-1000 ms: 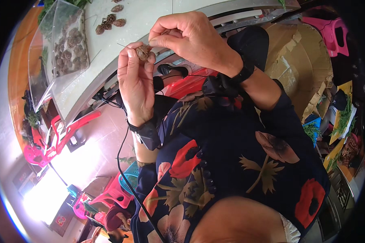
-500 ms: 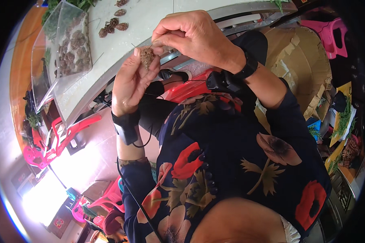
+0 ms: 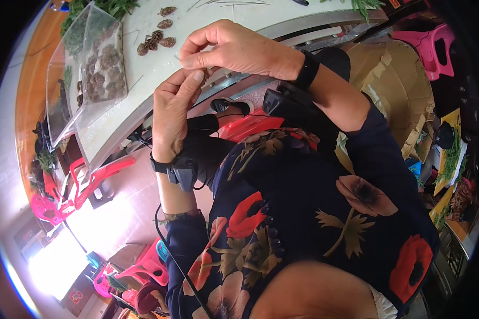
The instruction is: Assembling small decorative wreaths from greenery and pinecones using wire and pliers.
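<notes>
My right hand (image 3: pixel 234 50) is curled above the table edge, with thumb and forefinger pinched together. My left hand (image 3: pixel 171 114) reaches up from below, and its fingertips meet that pinch. Between them sits a small brown cone (image 3: pixel 209 69), mostly hidden by the fingers. Each wrist wears a black band. A black device is strapped under the left wrist, and a thin cable hangs from it.
Several loose brown cones (image 3: pixel 155 40) and a clear plastic bag of cones (image 3: pixel 98 69) lie on the white table (image 3: pixel 143 80). Green sprigs (image 3: pixel 114 6) lie at its far side. A cardboard box (image 3: pixel 404 80) and pink stool (image 3: pixel 436 37) stand to the right, a red stool (image 3: pixel 98 178) to the left.
My left hand has turned and lowered slightly. The cone that showed at its fingertips is now almost covered by my right hand, which stays over the table edge.
</notes>
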A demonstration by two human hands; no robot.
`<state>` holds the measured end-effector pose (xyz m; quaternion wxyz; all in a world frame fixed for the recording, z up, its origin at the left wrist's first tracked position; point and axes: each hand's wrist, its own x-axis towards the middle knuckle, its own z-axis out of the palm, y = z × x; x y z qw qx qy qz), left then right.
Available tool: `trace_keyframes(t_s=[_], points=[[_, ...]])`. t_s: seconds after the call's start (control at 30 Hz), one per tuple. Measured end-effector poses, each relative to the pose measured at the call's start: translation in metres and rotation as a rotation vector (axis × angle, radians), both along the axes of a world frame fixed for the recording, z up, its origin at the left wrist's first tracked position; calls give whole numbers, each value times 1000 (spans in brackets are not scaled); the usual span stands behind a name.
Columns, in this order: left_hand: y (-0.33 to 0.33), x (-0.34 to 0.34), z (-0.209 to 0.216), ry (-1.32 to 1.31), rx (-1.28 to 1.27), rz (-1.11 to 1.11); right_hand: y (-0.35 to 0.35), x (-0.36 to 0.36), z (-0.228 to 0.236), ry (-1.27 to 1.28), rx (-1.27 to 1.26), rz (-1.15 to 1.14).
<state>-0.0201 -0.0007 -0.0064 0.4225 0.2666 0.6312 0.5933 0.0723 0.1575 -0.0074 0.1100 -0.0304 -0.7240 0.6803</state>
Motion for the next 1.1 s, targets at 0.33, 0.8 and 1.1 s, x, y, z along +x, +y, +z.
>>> trace_keyframes(t_s=[0.33, 0.8, 1.1], points=[[-8, 2, -15, -411, 343, 133, -22, 5, -6, -65, -458, -328], [0, 12, -13, -427, 328, 109, -11, 10, -6, 245, 292, -286], [3, 6, -2, -585, 280, -49, 16, -4, 6, 668, 725, -159]])
